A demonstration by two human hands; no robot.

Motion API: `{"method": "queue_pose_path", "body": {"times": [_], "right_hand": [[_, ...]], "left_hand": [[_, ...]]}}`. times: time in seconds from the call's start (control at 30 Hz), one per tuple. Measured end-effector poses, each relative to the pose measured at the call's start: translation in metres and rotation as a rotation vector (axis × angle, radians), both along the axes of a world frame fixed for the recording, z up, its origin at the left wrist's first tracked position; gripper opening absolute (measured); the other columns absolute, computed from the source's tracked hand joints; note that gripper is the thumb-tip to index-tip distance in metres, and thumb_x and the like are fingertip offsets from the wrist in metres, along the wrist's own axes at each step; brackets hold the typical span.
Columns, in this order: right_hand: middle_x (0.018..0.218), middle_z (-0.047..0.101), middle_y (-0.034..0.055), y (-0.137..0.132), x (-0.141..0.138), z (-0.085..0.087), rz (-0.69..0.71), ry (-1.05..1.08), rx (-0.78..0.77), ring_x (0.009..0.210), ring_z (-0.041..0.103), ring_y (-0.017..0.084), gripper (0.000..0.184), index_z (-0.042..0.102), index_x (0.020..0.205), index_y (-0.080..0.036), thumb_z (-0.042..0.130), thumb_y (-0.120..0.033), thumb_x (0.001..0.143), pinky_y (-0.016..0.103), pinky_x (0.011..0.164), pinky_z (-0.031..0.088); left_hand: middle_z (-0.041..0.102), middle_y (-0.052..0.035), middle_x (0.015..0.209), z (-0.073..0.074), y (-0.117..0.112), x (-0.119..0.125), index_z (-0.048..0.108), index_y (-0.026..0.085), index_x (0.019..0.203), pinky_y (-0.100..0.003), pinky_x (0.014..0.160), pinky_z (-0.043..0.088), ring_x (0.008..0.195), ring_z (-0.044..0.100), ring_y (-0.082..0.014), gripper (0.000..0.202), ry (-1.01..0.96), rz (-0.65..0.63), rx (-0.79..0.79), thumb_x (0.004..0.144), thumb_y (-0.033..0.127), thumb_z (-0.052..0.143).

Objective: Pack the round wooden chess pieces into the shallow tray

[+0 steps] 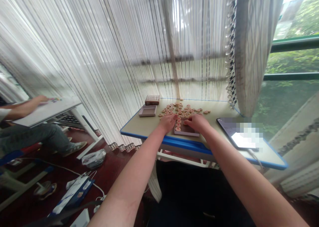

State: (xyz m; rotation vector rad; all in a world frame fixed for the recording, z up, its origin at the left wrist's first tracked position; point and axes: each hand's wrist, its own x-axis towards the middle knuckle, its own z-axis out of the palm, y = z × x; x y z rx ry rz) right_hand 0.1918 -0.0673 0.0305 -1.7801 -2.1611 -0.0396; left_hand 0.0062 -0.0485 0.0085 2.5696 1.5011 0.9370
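A shallow, pale box tray (pixel 186 133) sits near the table's front edge. Along its left side runs a column of round Chinese chess pieces (pixel 177 124) with red marks. My left hand (pixel 168 122) is at the tray's upper left corner, fingers drawn together beside the top of that column; what they grip is hidden. Over the right part of the tray, my right hand (pixel 198 122) has thumb and fingers closed in a pinch, and whatever is between them is too small to make out. Beyond both hands, many loose chess pieces (pixel 185 111) lie scattered.
A box lid (pixel 148 111) and a brown printed box (pixel 152 100) lie at the table's back left. On the right rests a dark tablet (pixel 228 130) with a cable. Another person's hand (pixel 37 102) is at a separate table on the left. Bags (pixel 94 158) lie on the floor.
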Motion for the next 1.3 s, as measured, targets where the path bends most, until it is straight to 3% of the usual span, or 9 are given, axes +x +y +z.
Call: {"method": "queue_pose_path", "body": {"times": [0.23,0.37,0.53,0.97,1.3], "right_hand": [[0.083,0.068,0.004,0.002,0.004,-0.001,0.062,0.027,0.028,0.077,0.058,0.018,0.027,0.07,0.087,-0.027,0.054,-0.043,0.072,0.025,0.064,0.04],[0.079,0.068,0.0009,0.003,0.005,-0.003,0.125,0.029,-0.008,0.074,0.058,0.017,0.024,0.07,0.085,-0.031,0.056,-0.044,0.071,0.025,0.065,0.04],[0.084,0.067,0.0036,0.002,0.0,-0.004,0.1,0.014,0.056,0.082,0.057,0.02,0.03,0.07,0.084,-0.029,0.053,-0.05,0.073,0.028,0.07,0.041],[0.089,0.065,0.0029,0.007,0.0,-0.006,0.109,0.024,0.12,0.085,0.055,0.019,0.022,0.07,0.084,-0.029,0.056,-0.043,0.073,0.026,0.071,0.04],[0.088,0.066,0.0024,0.012,0.002,-0.009,0.133,0.069,0.087,0.084,0.055,0.018,0.022,0.07,0.087,-0.029,0.056,-0.04,0.074,0.026,0.071,0.04]], "left_hand": [[0.065,-0.0038,0.101,0.0,-0.002,-0.001,0.062,0.02,0.093,-0.028,0.094,0.036,0.104,0.053,-0.0145,0.053,-0.006,-0.037,0.037,0.091,0.043,0.015],[0.064,-0.0037,0.102,0.003,-0.005,-0.001,0.061,0.021,0.094,-0.027,0.092,0.038,0.102,0.054,-0.0145,0.05,-0.004,-0.024,0.016,0.09,0.042,0.016],[0.064,-0.0035,0.101,0.004,-0.007,-0.001,0.061,0.021,0.093,-0.028,0.09,0.039,0.101,0.054,-0.0152,0.049,-0.018,-0.02,-0.013,0.09,0.042,0.018],[0.063,-0.004,0.1,0.002,-0.006,-0.001,0.06,0.02,0.095,-0.027,0.089,0.039,0.099,0.054,-0.0148,0.043,-0.012,-0.027,0.008,0.09,0.039,0.022],[0.063,-0.0047,0.097,0.001,-0.004,-0.001,0.059,0.019,0.093,-0.027,0.085,0.04,0.095,0.055,-0.0159,0.041,-0.005,-0.034,0.009,0.09,0.039,0.023]]}}
